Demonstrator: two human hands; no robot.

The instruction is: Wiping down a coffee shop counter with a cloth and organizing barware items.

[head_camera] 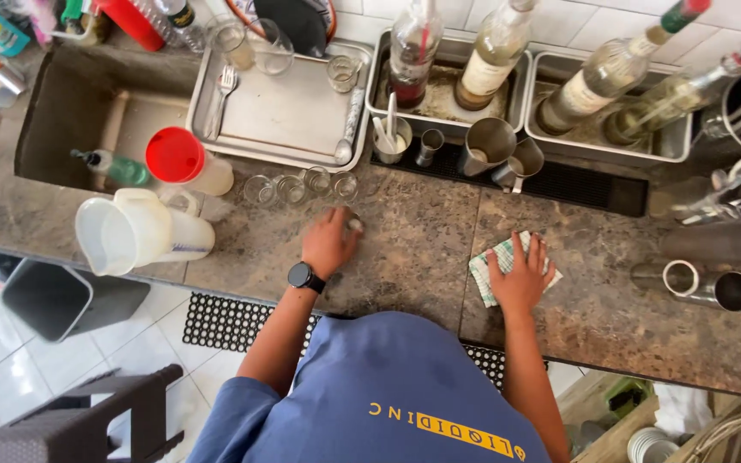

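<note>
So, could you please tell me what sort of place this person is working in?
Most likely a bar's prep counter. Tall glass bottles with pour spouts stand in steel trays, metal jiggers and cups sit on a black rubber bar mat, and the right hand presses a checked cloth onto the stone counter.

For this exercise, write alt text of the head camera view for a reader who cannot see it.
Seen from above, a person at a stone counter presses the right hand on a checked cloth while the left hand grips a small glass. Bottles in metal trays, a clear jug and a sink lie beyond.
</note>
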